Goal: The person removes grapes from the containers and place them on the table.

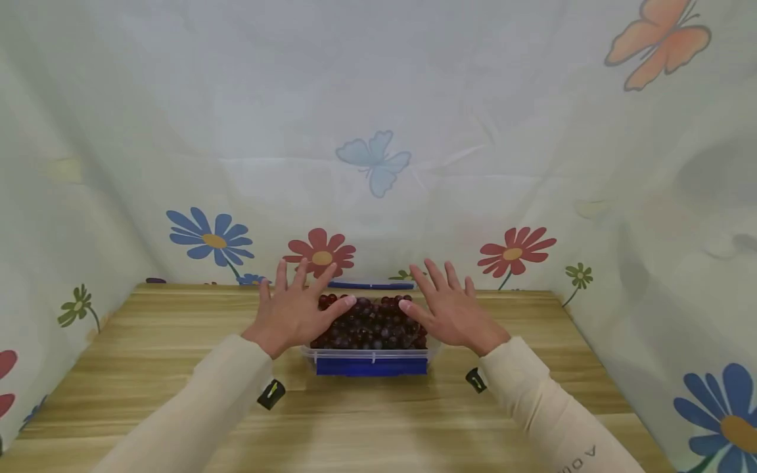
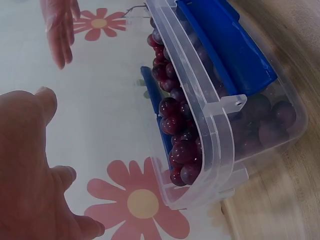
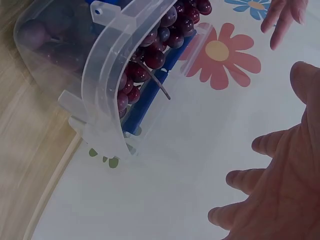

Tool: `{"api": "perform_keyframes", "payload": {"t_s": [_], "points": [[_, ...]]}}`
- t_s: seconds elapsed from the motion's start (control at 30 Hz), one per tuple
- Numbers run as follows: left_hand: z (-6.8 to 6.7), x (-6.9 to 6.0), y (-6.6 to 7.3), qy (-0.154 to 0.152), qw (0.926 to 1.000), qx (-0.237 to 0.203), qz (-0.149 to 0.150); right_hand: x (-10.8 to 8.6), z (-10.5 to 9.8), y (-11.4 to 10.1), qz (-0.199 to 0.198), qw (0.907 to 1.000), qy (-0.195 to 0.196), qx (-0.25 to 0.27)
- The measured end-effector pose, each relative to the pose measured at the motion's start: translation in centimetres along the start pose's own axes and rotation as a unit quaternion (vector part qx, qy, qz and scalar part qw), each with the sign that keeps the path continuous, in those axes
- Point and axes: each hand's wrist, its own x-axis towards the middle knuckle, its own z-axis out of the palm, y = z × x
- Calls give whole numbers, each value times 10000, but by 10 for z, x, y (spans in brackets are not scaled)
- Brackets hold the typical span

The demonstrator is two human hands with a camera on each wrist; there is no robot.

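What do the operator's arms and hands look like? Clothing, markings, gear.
Left hand and right hand bare, no gloves. Left sleeve and right sleeve long, cream; the right carries dark lettering. A small black fitting shows beside each sleeve.

We see room left and right of the box [image 1: 372, 355] on the tabletop [image 1: 189, 328]; backdrop [image 1: 266, 118] blocks behind, grapes [image 1: 371, 328] crowd inside.

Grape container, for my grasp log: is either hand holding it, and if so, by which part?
Nothing is held: the left hand and right hand are both spread, apart from the grape container.
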Motion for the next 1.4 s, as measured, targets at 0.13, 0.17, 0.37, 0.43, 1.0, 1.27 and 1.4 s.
{"api": "perform_keyframes", "payload": {"t_s": [0.13,0.17,0.37,0.43,1.0,1.27,1.4], "points": [[1,0,-2,22,10000,-38,34,0,1,1,33,10000,8,7],[1,0,-2,24,10000,-44,47,0,1,1,34,10000,18,25],[4,-1,-5,31,10000,-51,56,2,3,0,-2,10000,82,-28],[6,0,-5,48,10000,-56,59,3,4,0,-7,9999,102,-42],[11,0,-14,92,9995,170,261,9,7,0,16,9998,102,-159],[20,0,-19,140,9993,116,322,11,11,-1,70,9997,96,-201],[21,2,-18,138,9993,69,353,11,11,1,98,9997,75,-203]]}}
